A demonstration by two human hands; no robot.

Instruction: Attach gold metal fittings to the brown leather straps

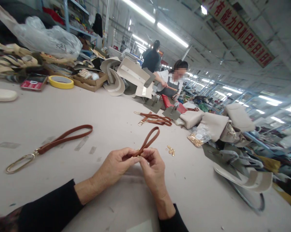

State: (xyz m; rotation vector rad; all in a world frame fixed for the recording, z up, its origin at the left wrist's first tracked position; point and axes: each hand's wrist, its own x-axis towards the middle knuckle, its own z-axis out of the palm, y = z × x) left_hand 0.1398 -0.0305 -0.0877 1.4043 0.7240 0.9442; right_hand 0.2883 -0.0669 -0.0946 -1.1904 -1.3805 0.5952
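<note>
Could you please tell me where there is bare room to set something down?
Mostly bare patches lie between the yellow tape and the leftmost brown strap, and between the right hand and the curved beige piece. It's crowded around the cardboard box and beige bags.

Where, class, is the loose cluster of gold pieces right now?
In the head view, the gold pieces lie on the table, just beyond and right of the right hand, left of the clear bag.
</note>
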